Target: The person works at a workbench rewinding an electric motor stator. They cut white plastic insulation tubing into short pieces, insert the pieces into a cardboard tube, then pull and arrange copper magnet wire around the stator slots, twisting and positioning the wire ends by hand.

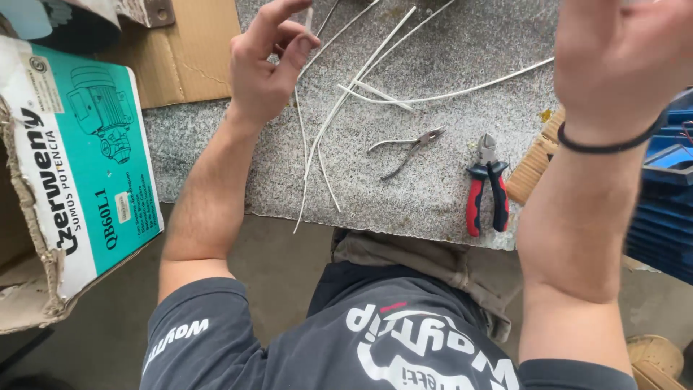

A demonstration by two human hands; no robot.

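The left hand (pixel 263 61) is raised over the far left part of the speckled grey stone surface (pixel 216 144), its fingers curled and its grip pinching a thin white cable (pixel 307 137) between thumb and fingertips; the cable hangs down from the hand and trails toward the near edge of the surface. The right hand (pixel 621 61) is lifted close to the camera at the far right, seen from the back with a dark band (pixel 610 144) round the wrist; its fingers run out of the top of the view, so I cannot tell whether its grip is spread or closed, and nothing shows in it. More white cables (pixel 440 94) lie across the far middle of the surface, crossing one another between the two hands. Near the middle of the surface lie small bare-metal pliers (pixel 408 148), handles apart. Just to their right lie larger pliers with red and dark handles (pixel 486 188), jaws pointing to the far side, handles reaching almost to the near edge. A cardboard box with a teal and white label (pixel 79 166) stands to the left of the surface, and flat brown cardboard (pixel 191 50) lies at the far left. Blue plastic crates (pixel 668 209) sit to the right.
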